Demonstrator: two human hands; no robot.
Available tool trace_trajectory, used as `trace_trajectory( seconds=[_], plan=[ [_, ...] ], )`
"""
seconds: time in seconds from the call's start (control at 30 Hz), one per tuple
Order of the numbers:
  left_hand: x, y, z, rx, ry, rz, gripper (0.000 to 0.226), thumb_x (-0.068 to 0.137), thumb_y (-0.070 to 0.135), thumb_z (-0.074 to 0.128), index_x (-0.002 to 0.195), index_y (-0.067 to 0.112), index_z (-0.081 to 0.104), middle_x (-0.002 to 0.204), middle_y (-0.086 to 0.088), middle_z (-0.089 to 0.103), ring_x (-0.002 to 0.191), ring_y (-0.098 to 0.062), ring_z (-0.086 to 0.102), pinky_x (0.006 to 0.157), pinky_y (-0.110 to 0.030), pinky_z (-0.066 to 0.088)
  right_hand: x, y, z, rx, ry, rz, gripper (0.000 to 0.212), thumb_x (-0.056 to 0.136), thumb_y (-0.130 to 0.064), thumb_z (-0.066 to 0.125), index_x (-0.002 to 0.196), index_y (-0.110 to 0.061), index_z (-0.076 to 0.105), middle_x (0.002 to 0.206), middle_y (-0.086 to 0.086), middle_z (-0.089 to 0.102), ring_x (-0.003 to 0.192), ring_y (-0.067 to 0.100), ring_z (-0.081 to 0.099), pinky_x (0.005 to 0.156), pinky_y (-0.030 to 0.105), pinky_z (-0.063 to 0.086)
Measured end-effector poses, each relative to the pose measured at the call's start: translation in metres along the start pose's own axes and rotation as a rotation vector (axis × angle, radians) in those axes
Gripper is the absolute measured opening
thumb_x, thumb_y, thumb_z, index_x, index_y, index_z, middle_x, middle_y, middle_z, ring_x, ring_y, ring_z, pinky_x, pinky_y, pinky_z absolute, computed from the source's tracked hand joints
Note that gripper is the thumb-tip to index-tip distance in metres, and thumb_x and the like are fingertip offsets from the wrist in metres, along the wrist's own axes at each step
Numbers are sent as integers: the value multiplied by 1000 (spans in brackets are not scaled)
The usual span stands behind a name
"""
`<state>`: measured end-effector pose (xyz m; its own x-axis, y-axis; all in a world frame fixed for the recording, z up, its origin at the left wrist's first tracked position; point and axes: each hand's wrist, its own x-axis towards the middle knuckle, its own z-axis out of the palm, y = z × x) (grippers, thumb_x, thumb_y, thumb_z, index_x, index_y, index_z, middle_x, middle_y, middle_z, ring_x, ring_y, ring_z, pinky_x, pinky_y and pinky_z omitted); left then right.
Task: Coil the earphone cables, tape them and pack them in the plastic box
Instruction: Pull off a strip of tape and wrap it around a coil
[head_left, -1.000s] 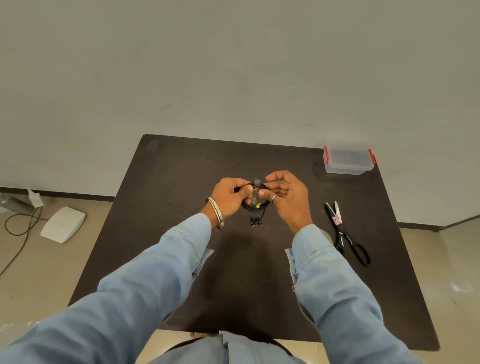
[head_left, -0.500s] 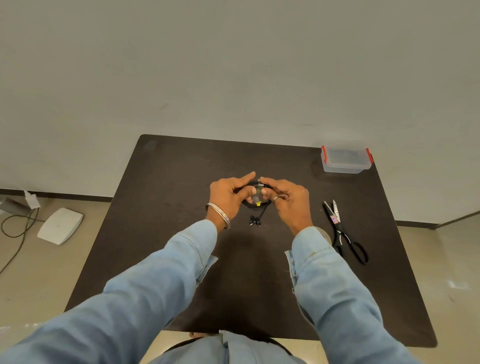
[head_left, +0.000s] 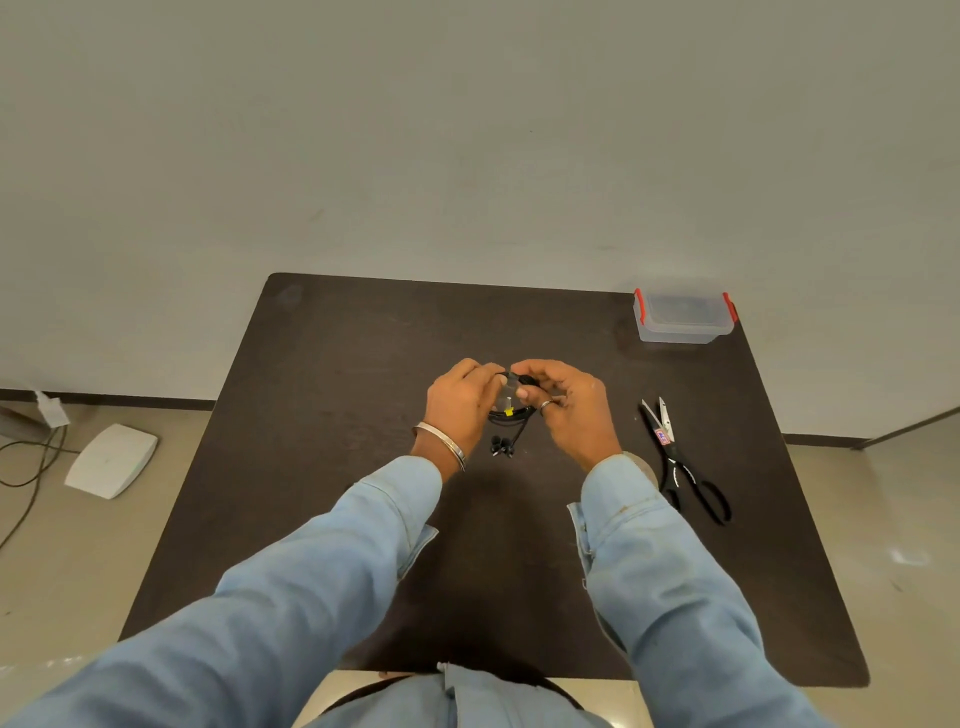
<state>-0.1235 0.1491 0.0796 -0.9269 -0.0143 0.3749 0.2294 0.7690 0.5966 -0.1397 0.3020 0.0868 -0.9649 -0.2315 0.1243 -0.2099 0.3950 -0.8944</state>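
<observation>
Coiled earphone cable (head_left: 511, 413) pinched between left hand (head_left: 462, 397) and right hand (head_left: 566, 402).

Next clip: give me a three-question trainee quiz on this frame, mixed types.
1. True or false: the box has its lid on.
2. The scissors lie on which side of the hands: A left, B right, C behind?
3. What do the left hand and right hand hold between them?

Key: 1 true. 2 B. 3 the coiled cable, earbuds hanging toward the person.
</observation>
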Motion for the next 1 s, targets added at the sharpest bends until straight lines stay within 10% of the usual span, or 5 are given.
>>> trace_trajectory(
  seconds=[0.2,0.5,0.73,1.0],
  plan=[
    [0,3,-4,-73,-33,-48,18,88,7,59,100,1,71,86,-18,69,77,-30,65,72,-30,48,5,-5,-6,49,-113,98,18,87,-12,66,105,-11,68,96,2,71,90,12,67,80,19,54],
    [-2,-1,1,-24,-35,83,32,87,23,48,93,2,72,77,-14,68,62,-26,65,57,-30,54,16,-7,-6,-324,-277,26,13,92,-5,56,104,-6,61,98,5,59,89,18,55,86,33,49],
    [1,-5,-5,-316,18,-141,18,85,6,64,100,9,73,83,-7,71,70,-11,62,72,-3,42,4,-11,-12,367,-114,355,25,100,-21,46,119,-14,60,94,10,69,90,20,67,79,35,57],
    [0,-1,-4,-303,9,-74,17,83,6,67,97,12,74,91,-4,73,85,-14,66,81,-11,47,3,-13,-10,540,-205,739,37,101,-35,40,114,-10,64,90,8,73,85,20,66,82,41,45]
  ],
)
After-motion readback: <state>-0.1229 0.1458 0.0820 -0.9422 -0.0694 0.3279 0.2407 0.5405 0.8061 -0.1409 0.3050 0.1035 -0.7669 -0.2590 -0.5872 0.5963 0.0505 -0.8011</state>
